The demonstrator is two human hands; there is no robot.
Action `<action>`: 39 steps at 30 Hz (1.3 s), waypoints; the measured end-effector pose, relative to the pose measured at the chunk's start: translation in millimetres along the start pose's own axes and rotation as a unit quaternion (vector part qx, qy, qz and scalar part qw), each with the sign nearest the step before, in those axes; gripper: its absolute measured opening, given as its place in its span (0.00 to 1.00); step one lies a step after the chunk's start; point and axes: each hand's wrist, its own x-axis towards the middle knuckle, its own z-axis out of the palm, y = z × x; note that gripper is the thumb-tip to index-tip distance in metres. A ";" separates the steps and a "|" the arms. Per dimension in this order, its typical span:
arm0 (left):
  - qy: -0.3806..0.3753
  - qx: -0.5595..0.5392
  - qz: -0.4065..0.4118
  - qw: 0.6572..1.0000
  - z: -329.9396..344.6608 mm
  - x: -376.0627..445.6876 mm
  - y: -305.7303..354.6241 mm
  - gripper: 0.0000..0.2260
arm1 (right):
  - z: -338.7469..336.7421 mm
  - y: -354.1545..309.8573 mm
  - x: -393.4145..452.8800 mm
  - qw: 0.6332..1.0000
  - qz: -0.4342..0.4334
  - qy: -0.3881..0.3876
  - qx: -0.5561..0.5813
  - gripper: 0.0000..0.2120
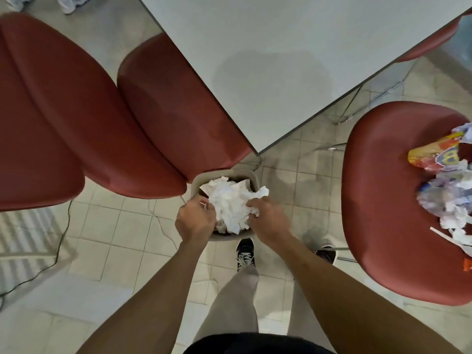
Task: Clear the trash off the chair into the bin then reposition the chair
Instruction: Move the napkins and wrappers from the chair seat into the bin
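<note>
Fingers of both hands grip crumpled paper over bin.

Crumpled paper — seemingly plastic bin

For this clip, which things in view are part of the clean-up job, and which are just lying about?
Part of the job: bin; white paper gripped by left hand and right hand; littered chair; trash pile.

Just there: table; two other chairs; floor cable; shoes.
</note>
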 end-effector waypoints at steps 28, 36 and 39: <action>-0.119 0.073 0.224 0.964 58.8 -62.1 114.2 0.10 | -88.5 88.8 -24.6 0.992 0.103 0.063 0.029 0.26; -0.139 0.129 0.313 0.931 111.6 -115.5 201.5 0.17 | -150.7 165.2 -42.8 0.983 0.132 0.108 0.063 0.26; -0.152 0.119 0.342 0.920 137.2 -137.7 234.1 0.17 | -172.2 199.5 -48.5 0.976 0.153 0.135 0.077 0.23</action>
